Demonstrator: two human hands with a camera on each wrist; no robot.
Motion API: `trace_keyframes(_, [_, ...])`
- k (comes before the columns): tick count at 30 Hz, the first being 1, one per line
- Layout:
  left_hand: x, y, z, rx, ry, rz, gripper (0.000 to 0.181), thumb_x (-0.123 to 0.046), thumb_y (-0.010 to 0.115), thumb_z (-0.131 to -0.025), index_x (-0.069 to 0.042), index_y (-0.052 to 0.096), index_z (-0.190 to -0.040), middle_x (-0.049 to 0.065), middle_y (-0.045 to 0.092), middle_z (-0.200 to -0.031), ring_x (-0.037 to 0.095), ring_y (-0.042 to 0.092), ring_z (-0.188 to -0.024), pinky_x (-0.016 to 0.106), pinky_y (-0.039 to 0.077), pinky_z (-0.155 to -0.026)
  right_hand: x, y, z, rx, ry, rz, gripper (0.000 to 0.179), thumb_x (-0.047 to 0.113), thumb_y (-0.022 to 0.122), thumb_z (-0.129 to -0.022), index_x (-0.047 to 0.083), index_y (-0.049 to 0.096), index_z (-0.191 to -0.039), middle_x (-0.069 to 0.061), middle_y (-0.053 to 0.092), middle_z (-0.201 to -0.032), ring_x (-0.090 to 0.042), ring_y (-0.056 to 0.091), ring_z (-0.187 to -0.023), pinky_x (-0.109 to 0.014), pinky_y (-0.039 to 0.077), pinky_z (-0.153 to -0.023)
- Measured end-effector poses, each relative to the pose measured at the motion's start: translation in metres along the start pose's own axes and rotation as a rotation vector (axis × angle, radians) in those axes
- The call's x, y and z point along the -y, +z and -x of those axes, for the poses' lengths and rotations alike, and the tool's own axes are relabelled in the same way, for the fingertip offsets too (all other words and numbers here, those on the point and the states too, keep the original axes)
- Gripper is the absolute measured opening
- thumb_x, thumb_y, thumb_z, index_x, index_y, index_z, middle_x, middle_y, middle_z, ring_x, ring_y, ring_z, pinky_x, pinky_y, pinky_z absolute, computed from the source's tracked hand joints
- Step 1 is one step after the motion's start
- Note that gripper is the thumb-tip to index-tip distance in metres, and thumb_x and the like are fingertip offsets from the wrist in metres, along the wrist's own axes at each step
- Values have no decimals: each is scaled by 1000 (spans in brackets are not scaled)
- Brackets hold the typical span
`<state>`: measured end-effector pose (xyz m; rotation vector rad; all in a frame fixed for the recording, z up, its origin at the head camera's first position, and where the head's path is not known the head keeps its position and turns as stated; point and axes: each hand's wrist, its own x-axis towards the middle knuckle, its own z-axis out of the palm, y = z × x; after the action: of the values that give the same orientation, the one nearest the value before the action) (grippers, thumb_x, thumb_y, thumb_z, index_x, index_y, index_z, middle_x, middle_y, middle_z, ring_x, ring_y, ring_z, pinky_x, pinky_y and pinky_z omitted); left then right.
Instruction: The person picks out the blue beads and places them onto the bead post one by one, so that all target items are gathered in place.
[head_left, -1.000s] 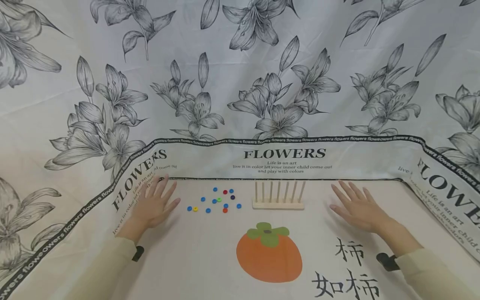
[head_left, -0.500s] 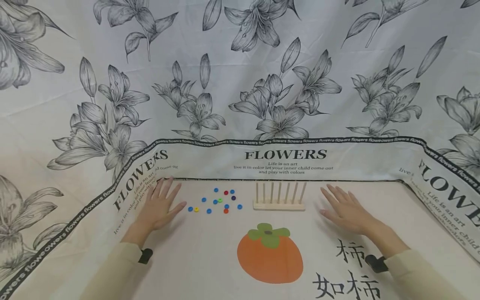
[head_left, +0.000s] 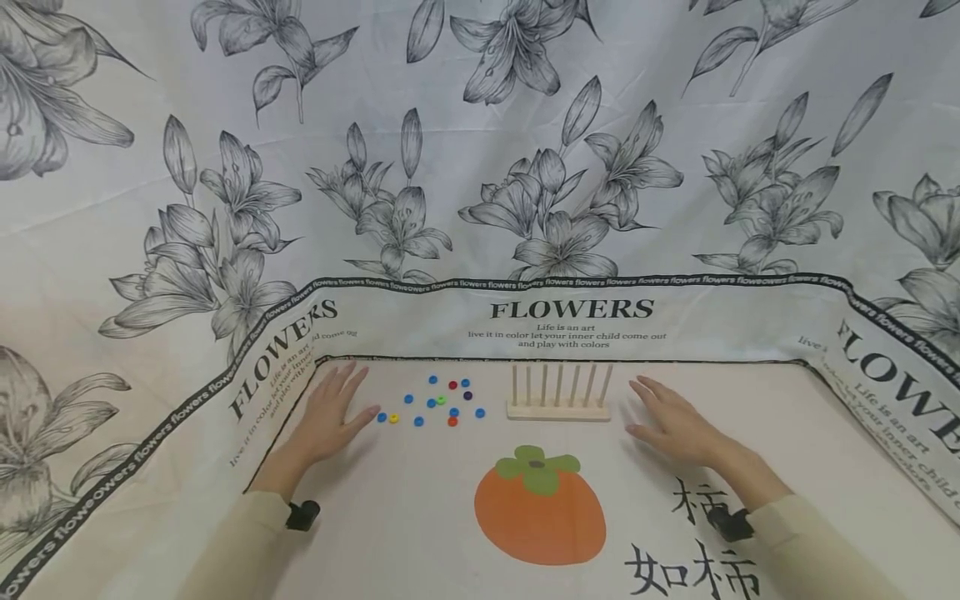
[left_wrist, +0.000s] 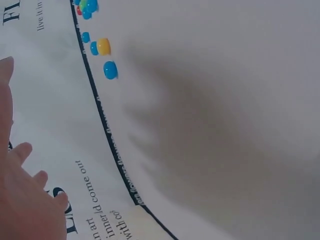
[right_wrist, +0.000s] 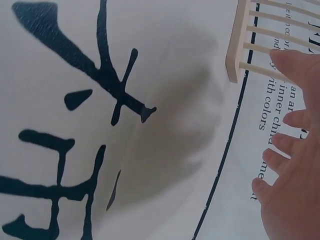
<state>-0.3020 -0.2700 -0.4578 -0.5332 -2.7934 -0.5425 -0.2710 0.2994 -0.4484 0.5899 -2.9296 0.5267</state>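
Observation:
My left hand [head_left: 324, 419] hovers over the cloth at the left with its fingers spread and nothing in them. Its thumb tip comes close to the leftmost blue bead [head_left: 382, 417]. Scattered beads, mostly blue, lie beside it, among them a yellow bead [left_wrist: 104, 46], a green bead [head_left: 441, 401] and a red bead [head_left: 453, 385]. Right of the beads stands a wooden rack [head_left: 558, 412] with a row of upright pegs, all bare. My right hand [head_left: 678, 423] is held above the cloth just right of the rack, fingers extended and holding nothing.
A printed orange persimmon [head_left: 540, 517] and black characters [head_left: 693, 571] mark the white tablecloth. Flower-printed fabric [head_left: 570, 192] rises behind and along both sides. A black wrist device [head_left: 303, 516] sits at the left cuff, another wrist device [head_left: 731, 523] at the right.
Both hands have moved inward: the left toward the beads, the right toward the rack. The beads and rack stay in place.

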Motion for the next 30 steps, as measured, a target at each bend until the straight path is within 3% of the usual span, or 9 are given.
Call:
trace_keyframes(10, [2, 7, -1, 24, -66, 234, 68, -31, 65, -101, -10, 34, -158, 19, 30, -163, 43, 26, -149, 64, 23, -119, -6, 12, -9, 14, 18, -110, 73, 28, 66, -100, -9, 32, -153, -35, 28, -156, -57, 28, -142, -70, 25, -113])
trace_keyframes(17, [6, 13, -2, 52, -134, 348, 69, -23, 69, -99, -8, 35, -157, 18, 35, -159, 43, 37, -143, 63, 33, -115, -6, 15, -16, 8, -10, -179, 70, 25, 68, -99, -11, 35, -149, -38, 35, -150, -57, 34, -138, -70, 28, -112])
trace_keyframes(21, [8, 16, -3, 64, -160, 387, 69, -22, 71, -98, -5, 36, -155, 20, 41, -155, 45, 45, -137, 62, 41, -109, -4, 16, -20, 22, -7, -206, 70, 24, 69, -98, -12, 37, -148, -39, 38, -148, -57, 37, -137, -69, 30, -112])
trace_keyframes(30, [9, 24, -8, 104, -235, 383, 63, -21, 72, -97, -1, 44, -150, 22, 50, -146, 43, 52, -130, 57, 46, -104, -4, 24, -29, 27, -16, -217, 64, 19, 69, -96, -18, 43, -142, -41, 41, -145, -58, 39, -135, -68, 31, -112])
